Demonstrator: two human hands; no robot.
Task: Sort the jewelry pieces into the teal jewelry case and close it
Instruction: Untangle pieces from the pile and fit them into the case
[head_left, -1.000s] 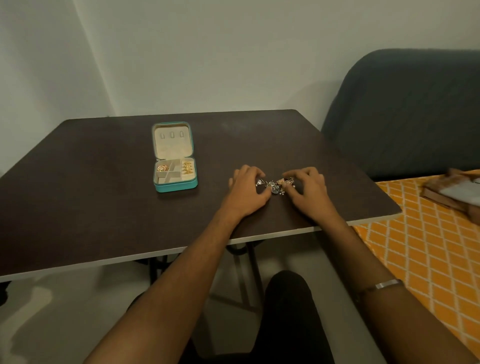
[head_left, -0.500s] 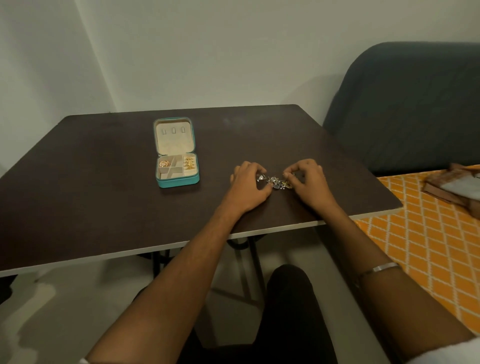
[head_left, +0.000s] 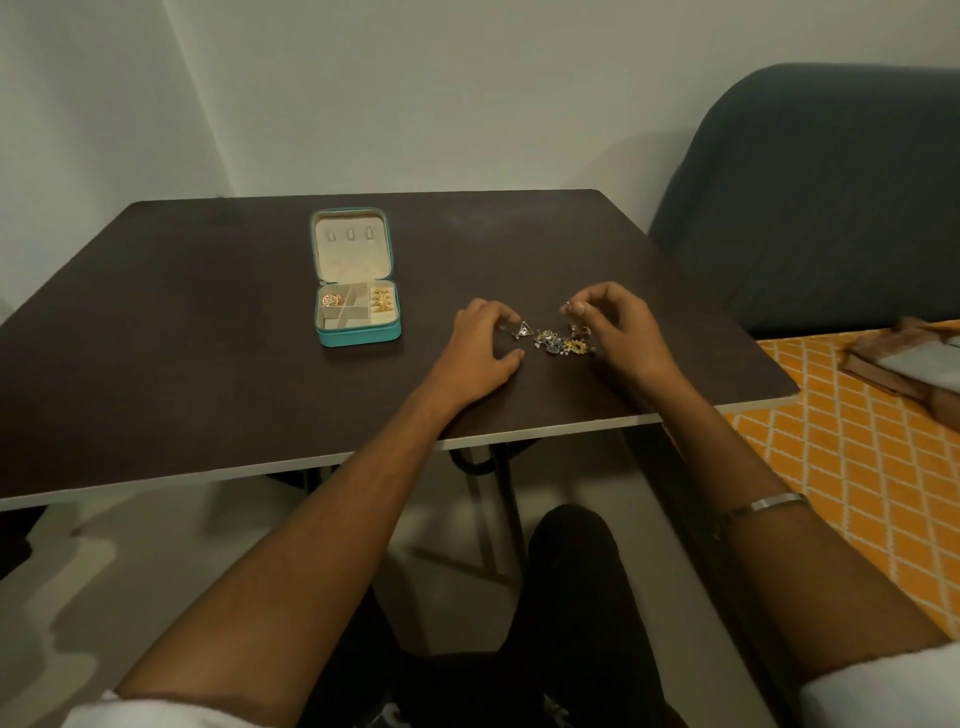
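Btwn hands (head_left: 480, 345) (head_left: 618, 327): glinting metal jewelry pile (head_left: 558, 342), triangular piece (head_left: 523, 329).

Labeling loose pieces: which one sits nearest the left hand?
The triangular silver piece, apart from the pile, beside the left hand fingertips.

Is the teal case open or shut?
Open: the teal jewelry case has its lid laid back, and the compartments show gold pieces.

We see a teal jewelry case (head_left: 358, 332) lined in cream, gold pieces (head_left: 382, 300) inside it, a dark brown table (head_left: 208, 338), and an orange cloth (head_left: 852, 457) with white diamond lattice.
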